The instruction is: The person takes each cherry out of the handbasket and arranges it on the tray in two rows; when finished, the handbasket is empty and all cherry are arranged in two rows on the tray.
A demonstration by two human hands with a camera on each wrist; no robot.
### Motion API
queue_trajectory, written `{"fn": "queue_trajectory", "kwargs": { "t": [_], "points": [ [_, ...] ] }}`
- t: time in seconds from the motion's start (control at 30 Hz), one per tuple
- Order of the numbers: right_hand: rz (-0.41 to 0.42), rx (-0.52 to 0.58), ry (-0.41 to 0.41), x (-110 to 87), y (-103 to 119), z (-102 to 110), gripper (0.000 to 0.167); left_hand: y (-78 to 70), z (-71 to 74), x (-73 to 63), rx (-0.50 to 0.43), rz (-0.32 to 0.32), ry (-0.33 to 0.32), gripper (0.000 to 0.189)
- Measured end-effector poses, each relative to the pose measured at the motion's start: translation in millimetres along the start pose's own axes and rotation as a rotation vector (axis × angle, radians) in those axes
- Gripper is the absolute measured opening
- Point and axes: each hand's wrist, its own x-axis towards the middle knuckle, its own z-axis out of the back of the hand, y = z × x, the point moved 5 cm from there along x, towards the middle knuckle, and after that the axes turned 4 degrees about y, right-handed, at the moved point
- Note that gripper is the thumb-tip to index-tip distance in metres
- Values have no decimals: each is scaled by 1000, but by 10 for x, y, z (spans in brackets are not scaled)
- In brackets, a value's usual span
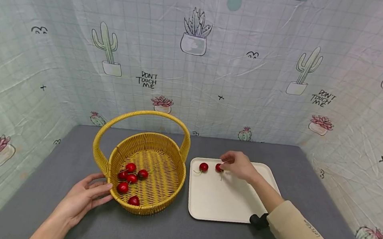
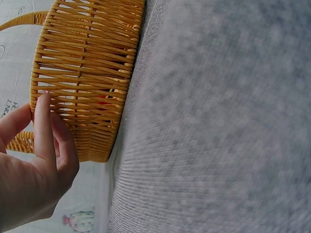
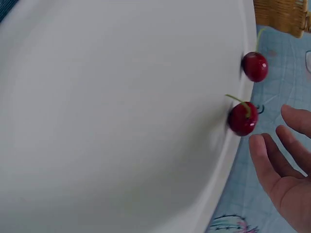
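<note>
A round yellow wicker basket with a tall arched handle stands at the centre-left, holding several red cherries. My left hand grips the near-left rim; in the left wrist view its fingers lie against the woven outer wall. On the white tray are two cherries with green stems. My right hand reaches over the tray's far side beside the right-hand cherry. In the right wrist view, its parted fingers stand close to that cherry, with nothing between them. The other cherry lies left of it.
The tray stands just right of the basket on a grey tablecloth. A pale curtain printed with cacti encloses the table's back and sides. A small black device is at the right wrist, over the tray's near-right corner.
</note>
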Motion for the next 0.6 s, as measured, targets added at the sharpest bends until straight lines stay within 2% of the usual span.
{"fn": "queue_trajectory", "kwargs": {
  "t": [0.27, 0.5, 0.6],
  "points": [
    [89, -44, 57, -62, 367, -3, 23, -1, -1, 0, -1, 2, 4, 77],
    [239, -106, 109, -141, 653, -121, 19, 0, -2, -4, 1, 0, 5, 78],
    [266, -104, 126, -185, 767, -169, 17, 1, 1, -6, 1, -1, 6, 77]
  ]
}}
